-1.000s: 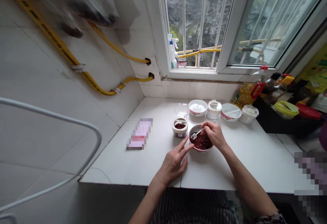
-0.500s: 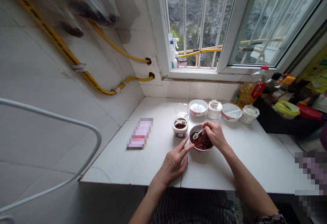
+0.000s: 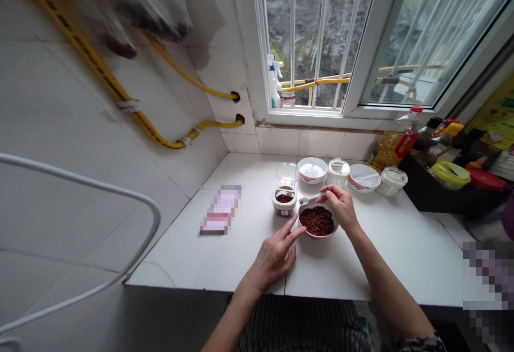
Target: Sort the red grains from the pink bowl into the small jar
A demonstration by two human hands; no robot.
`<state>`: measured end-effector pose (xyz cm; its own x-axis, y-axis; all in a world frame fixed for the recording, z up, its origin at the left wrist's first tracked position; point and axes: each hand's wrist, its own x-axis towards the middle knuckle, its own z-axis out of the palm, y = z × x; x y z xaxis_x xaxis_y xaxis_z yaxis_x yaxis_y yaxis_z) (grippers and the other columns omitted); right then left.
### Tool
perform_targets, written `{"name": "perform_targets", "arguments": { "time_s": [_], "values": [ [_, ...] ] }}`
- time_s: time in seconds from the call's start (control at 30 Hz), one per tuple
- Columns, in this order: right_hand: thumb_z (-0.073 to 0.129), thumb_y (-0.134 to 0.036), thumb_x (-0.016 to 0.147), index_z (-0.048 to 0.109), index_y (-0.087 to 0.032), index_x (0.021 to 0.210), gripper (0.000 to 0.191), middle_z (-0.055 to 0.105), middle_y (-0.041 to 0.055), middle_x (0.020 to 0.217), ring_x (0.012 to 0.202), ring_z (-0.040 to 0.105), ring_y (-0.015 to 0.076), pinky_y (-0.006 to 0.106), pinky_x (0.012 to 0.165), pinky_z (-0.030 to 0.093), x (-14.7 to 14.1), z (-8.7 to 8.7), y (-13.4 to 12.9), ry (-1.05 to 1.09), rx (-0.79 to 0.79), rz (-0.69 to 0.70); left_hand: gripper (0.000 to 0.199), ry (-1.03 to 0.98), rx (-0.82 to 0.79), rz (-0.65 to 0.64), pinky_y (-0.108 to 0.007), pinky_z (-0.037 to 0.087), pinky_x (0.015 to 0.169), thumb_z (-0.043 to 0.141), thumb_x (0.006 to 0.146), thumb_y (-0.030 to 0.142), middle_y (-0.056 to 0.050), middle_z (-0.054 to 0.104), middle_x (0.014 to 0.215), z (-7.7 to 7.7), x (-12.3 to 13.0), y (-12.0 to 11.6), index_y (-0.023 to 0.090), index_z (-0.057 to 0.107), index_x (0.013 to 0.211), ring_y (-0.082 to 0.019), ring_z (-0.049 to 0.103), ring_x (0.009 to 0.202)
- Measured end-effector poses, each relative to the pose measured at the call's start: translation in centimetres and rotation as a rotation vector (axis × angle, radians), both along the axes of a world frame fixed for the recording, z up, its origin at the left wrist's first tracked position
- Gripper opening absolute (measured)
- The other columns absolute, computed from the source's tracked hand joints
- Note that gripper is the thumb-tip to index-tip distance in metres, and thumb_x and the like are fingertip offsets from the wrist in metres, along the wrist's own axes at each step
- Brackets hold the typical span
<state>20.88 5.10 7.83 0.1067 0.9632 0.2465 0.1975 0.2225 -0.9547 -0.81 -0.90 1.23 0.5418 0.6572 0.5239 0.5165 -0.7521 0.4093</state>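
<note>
My right hand (image 3: 340, 207) pinches the handle of a small white spoon (image 3: 307, 200), whose scoop is over the far left rim of a bowl. That bowl (image 3: 317, 237) is full of dark red flakes (image 3: 317, 220) that look like crushed chili. Fingers apart, my left hand (image 3: 277, 255) rests on the counter with its fingertips at the bowl's near left side. Just left of the bowl stands a seasoning jar (image 3: 284, 210) with its clear lid (image 3: 286, 172) flipped up and similar red flakes inside.
Behind are a bowl of white grains (image 3: 312, 178), a lidded jar (image 3: 338, 172), another bowl (image 3: 363, 185) with a white spoon, and a second lidded jar (image 3: 392, 181). An oil bottle (image 3: 389, 145) stands by the black rack (image 3: 425, 191). A blurred pinkish item (image 3: 220, 210) lies left.
My right hand has lifted the spoon out of the flakes and brought it up and slightly left, over the bowl's far rim toward the open jar. My left hand has stayed put.
</note>
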Motion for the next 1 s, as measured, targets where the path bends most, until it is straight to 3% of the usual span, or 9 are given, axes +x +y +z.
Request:
{"name": "perform_targets", "arguments": {
  "time_s": [0.07, 0.17, 0.27, 0.33, 0.43, 0.53, 0.63, 0.8, 1.0],
  "values": [
    [0.047, -0.035, 0.090, 0.061, -0.021, 0.094, 0.020, 0.075, 0.0049, 0.076, 0.077, 0.072, 0.0224, 0.035, 0.078, 0.054, -0.9, 0.4, -0.3, -0.051, 0.107, 0.001, 0.068, 0.001, 0.006, 0.001, -0.037, 0.055, 0.100, 0.048, 0.085, 0.003, -0.012, 0.035, 0.159, 0.0, 0.0, 0.0, 0.027, 0.039, 0.148, -0.025, 0.055, 0.132],
    [0.045, -0.025, 0.094, 0.062, -0.022, 0.099, 0.018, 0.077, 0.0071, 0.089, 0.089, 0.071, 0.0236, 0.039, 0.089, 0.049, -2.4, 0.7, -0.6, -0.299, 0.294, 0.029, 0.070, 0.010, 0.013, 0.002, -0.038, 0.055, 0.101, 0.048, 0.085, 0.002, -0.012, 0.035, 0.160, -0.1, 0.0, 0.1, 0.027, 0.037, 0.150, -0.025, 0.053, 0.134],
    [0.045, -0.015, 0.091, 0.065, -0.023, 0.094, 0.022, 0.077, 0.0071, 0.088, 0.085, 0.068, 0.0241, 0.041, 0.093, 0.045, -3.1, 0.8, -0.8, -0.533, 0.438, 0.109, 0.072, 0.015, 0.012, 0.003, -0.039, 0.055, 0.102, 0.047, 0.084, 0.002, -0.012, 0.035, 0.160, -0.2, 0.0, 0.1, 0.027, 0.036, 0.150, -0.026, 0.052, 0.136],
    [0.044, -0.015, 0.092, 0.065, -0.023, 0.095, 0.023, 0.078, 0.0070, 0.088, 0.083, 0.067, 0.0239, 0.041, 0.092, 0.045, -2.8, 0.8, -1.0, -0.557, 0.471, 0.115, 0.072, 0.015, 0.010, 0.006, -0.039, 0.055, 0.101, 0.047, 0.084, 0.002, -0.012, 0.035, 0.160, -0.2, 0.0, 0.1, 0.027, 0.036, 0.150, -0.026, 0.052, 0.135],
    [0.044, -0.022, 0.093, 0.065, -0.023, 0.096, 0.021, 0.077, 0.0061, 0.084, 0.087, 0.066, 0.0249, 0.040, 0.088, 0.047, -1.3, 1.0, -1.3, -0.467, 0.416, -0.022, 0.070, 0.016, 0.009, 0.009, -0.039, 0.055, 0.101, 0.048, 0.085, 0.003, -0.012, 0.036, 0.159, -0.1, 0.0, 0.0, 0.028, 0.036, 0.150, -0.026, 0.052, 0.135],
    [0.045, -0.023, 0.089, 0.065, -0.024, 0.088, 0.020, 0.072, 0.0026, 0.069, 0.079, 0.066, 0.0239, 0.037, 0.083, 0.048, 0.3, 0.9, -1.3, -0.426, 0.303, -0.118, 0.070, 0.014, 0.007, 0.009, -0.037, 0.055, 0.101, 0.048, 0.085, 0.003, -0.011, 0.036, 0.159, 0.0, 0.0, 0.0, 0.028, 0.037, 0.150, -0.026, 0.054, 0.134],
    [0.046, -0.020, 0.085, 0.064, -0.024, 0.078, 0.019, 0.069, 0.0009, 0.062, 0.073, 0.065, 0.0222, 0.035, 0.082, 0.047, 0.8, 0.2, -1.0, -0.487, 0.231, -0.071, 0.070, 0.013, 0.010, 0.007, -0.037, 0.056, 0.100, 0.048, 0.085, 0.003, -0.011, 0.036, 0.159, -0.1, 0.0, 0.0, 0.028, 0.038, 0.149, -0.025, 0.056, 0.131],
    [0.045, -0.017, 0.082, 0.062, -0.024, 0.073, 0.021, 0.073, 0.0025, 0.071, 0.073, 0.064, 0.0209, 0.036, 0.086, 0.046, -0.2, -1.0, -0.7, -0.574, 0.213, 0.025, 0.068, 0.009, 0.022, 0.015, -0.037, 0.056, 0.099, 0.048, 0.085, 0.004, -0.012, 0.039, 0.157, -0.3, 0.0, 0.0, 0.027, 0.039, 0.148, -0.025, 0.055, 0.133],
    [0.045, -0.017, 0.081, 0.062, -0.024, 0.072, 0.020, 0.069, -0.0013, 0.057, 0.061, 0.065, 0.0186, 0.033, 0.077, 0.050, -0.1, -0.8, -0.8, -0.387, 0.098, 0.033, 0.068, 0.021, 0.003, 0.015, -0.037, 0.056, 0.099, 0.048, 0.086, 0.005, -0.012, 0.038, 0.158, -0.3, -0.1, 0.1, 0.027, 0.038, 0.149, -0.025, 0.056, 0.131]
  ]
}}
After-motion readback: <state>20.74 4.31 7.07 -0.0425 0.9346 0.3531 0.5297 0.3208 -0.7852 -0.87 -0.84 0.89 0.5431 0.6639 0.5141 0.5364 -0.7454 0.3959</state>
